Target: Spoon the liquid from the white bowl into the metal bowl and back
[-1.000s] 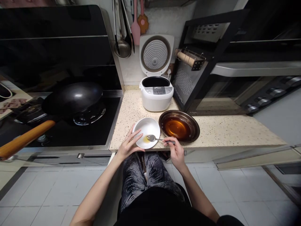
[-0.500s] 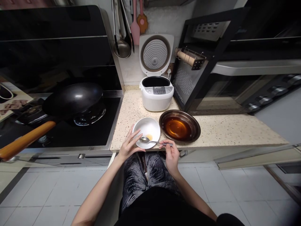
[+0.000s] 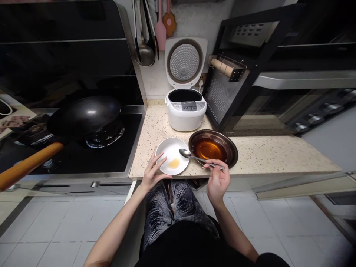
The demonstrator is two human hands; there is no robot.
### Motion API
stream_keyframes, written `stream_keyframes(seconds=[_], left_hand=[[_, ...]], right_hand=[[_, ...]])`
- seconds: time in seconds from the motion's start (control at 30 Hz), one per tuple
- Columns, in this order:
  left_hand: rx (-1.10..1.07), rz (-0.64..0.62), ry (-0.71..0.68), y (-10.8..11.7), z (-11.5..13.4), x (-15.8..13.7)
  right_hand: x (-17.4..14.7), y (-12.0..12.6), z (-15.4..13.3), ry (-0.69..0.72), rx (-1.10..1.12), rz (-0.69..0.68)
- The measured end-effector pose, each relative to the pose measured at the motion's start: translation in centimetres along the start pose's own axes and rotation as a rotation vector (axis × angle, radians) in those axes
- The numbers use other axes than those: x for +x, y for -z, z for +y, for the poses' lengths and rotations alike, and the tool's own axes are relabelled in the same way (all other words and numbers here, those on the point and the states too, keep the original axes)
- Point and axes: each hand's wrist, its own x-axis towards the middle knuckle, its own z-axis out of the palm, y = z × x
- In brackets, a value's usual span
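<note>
A white bowl [image 3: 167,147] stands near the counter's front edge with a small pool of pale yellow liquid [image 3: 174,163] in it. My left hand [image 3: 151,172] holds the bowl at its left side, fingers over the rim and thumb along the near edge. In my right hand [image 3: 219,181] is the handle of a metal spoon [image 3: 194,157]. The spoon's head hangs over the bowl's right rim, and its handle passes over the near left edge of a metal basin [image 3: 233,146]. Dark amber liquid [image 3: 210,150] lies in the basin.
Behind the bowl stands a white rice cooker [image 3: 185,118] with its lid up. A wok [image 3: 86,115] sits on the stove at left, its wooden handle [image 3: 33,163] jutting towards me. An oven [image 3: 306,100] stands at right. Utensils [image 3: 146,53] hang on the wall.
My right hand has moved right, taking the spoon from low inside the bowl to over its right rim. The yellow pool now shows fully. My left hand stays at the bowl.
</note>
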Motion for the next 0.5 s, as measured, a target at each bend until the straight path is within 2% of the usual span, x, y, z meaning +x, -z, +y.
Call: stream_keyframes(seconds=[0.3,0.5], left_hand=[[0.008,0.030,0.045,-0.2,-0.2,-0.6],[0.041,0.019,0.042,-0.1,-0.3,-0.8]], right_hand=[[1.9,1.3,-0.2,0.166,-0.134,0.094],[1.5,2.0,1.1,0.331,-0.247,0.027]])
